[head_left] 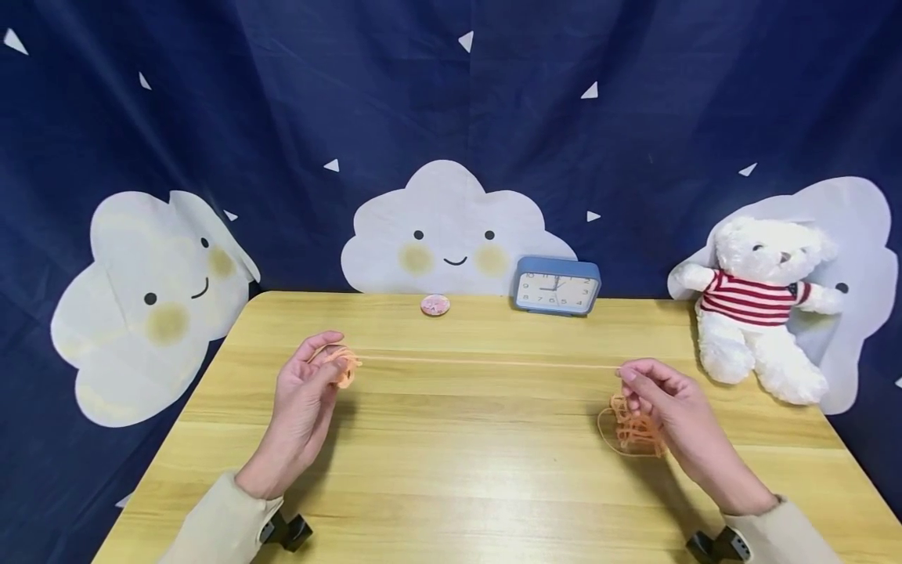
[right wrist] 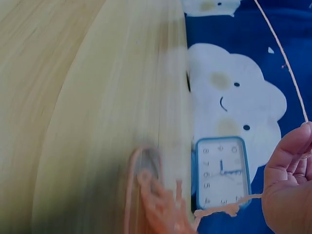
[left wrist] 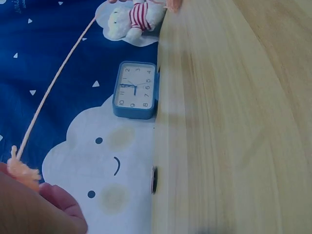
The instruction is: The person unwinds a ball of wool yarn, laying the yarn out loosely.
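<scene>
A strand of orange yarn (head_left: 486, 363) stretches taut between my two hands, above the wooden table. On the left, my left hand (head_left: 306, 395) pinches a small looped bundle of the yarn (head_left: 345, 370) between thumb and fingers; the left wrist view shows the strand running up from that bundle (left wrist: 23, 173). My right hand (head_left: 676, 411) pinches the strand's other end with thumb and forefinger. Below its fingers hangs a loose, tangled heap of the same yarn (head_left: 634, 429), partly hidden by the hand. In the right wrist view this heap (right wrist: 163, 209) is blurred.
A blue clock (head_left: 557, 286) stands at the table's back edge, with a small pink round object (head_left: 434, 305) left of it. At the back right sits a white teddy bear (head_left: 757, 305) in a striped shirt. Behind the table (head_left: 458, 486) hangs a dark blue curtain (head_left: 395, 94) with clouds.
</scene>
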Motion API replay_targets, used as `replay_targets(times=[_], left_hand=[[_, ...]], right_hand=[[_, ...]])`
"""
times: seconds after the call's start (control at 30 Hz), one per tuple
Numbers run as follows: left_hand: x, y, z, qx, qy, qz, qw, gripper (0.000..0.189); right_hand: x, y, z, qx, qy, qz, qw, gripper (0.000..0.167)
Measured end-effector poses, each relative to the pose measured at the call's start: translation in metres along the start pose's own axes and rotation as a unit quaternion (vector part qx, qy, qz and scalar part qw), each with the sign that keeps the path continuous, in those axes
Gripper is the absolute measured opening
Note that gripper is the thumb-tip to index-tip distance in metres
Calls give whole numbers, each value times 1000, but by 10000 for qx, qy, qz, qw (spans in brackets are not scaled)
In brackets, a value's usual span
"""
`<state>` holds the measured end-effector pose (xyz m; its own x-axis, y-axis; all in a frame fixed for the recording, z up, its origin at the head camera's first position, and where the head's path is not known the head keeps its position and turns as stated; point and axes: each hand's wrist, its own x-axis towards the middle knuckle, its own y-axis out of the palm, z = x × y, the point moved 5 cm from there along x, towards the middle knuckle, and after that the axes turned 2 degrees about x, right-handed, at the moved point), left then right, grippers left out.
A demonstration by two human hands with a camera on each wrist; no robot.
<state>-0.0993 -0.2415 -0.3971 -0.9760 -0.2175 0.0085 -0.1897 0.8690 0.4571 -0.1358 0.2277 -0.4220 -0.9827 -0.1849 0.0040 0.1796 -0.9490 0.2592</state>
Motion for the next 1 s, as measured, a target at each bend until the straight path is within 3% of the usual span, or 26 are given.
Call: replay_targets(times=[0.27,0.6,1.0], left_hand=[[1,0,-3,-480,186,128,9986,33],[2,0,-4,-621,324,138,9975,33],[2,1,-6,-856,436,139,9953,35]], right_hand=[[-7,-31,-5,511,232,-222,9982,26],[-14,-78,-8,672,60,-552,9962,28],[-26,-117,-17,311,260,-962,9945,35]])
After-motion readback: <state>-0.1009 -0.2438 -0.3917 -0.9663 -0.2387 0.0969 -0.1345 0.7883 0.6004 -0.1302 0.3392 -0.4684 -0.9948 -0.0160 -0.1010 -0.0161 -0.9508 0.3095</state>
